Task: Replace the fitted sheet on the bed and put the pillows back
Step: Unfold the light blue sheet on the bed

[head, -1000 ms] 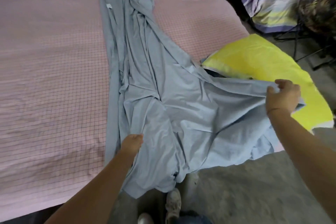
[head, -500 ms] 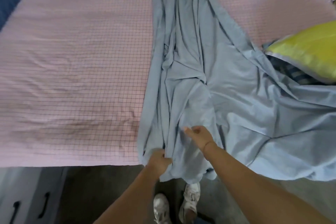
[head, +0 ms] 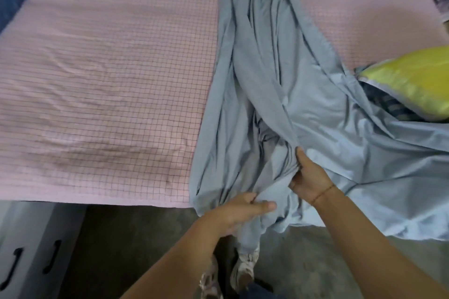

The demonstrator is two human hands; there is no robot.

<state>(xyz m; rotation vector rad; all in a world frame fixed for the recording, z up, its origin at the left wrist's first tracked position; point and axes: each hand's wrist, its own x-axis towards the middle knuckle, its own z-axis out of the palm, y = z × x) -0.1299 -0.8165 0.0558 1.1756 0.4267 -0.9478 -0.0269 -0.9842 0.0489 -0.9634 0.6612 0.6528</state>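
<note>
My left hand is at the near edge of the bed with the pink grid-checked cover. Its fingers are curled round a bunch of the pale blue-grey cotton fitted sheet where the cloth drops over that edge. My right hand is just beside it, a little further onto the bed. It pinches a raised fold of the same sheet between the thumb on top and the fingers tucked underneath. A thin cord bracelet sits on that wrist.

The sheet lies crumpled in a long strip down the middle of the bed, from the far edge to the near edge. It fans out wide over the bed's near right corner, and part of it hangs off toward the grey concrete floor. The bed's left half is bare of it.

A shiny yellow pillow rests at the right side of the bed on a dark patterned cloth, with the sheet's border touching them. Left of the bed's near edge stands a white drawer unit with black handles. My pale worn shoes are on the floor below the near edge.
</note>
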